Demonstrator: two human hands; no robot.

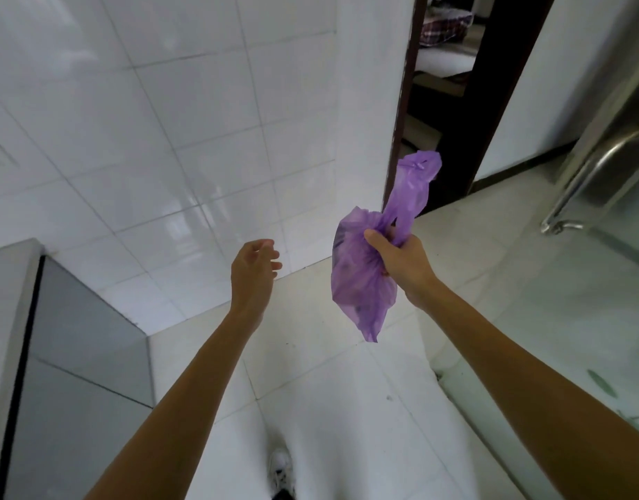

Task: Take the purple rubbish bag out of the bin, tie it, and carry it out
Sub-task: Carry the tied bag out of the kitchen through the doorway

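The purple rubbish bag point(357, 279) hangs in the air at centre right, small and crumpled, with dark contents showing through. My right hand point(397, 258) is shut on its gathered neck, and a twisted tail of plastic sticks up above my fist. My left hand point(255, 268) floats a little to the left of the bag, holding nothing, fingers loosely curled and apart. No bin is in view.
A white tiled wall point(166, 120) fills the left and top. A dark doorway point(451, 102) opens straight ahead. A steel door with a handle point(592, 167) stands at the right. A grey cabinet point(76, 355) is at the lower left, above a pale tiled floor point(329, 391).
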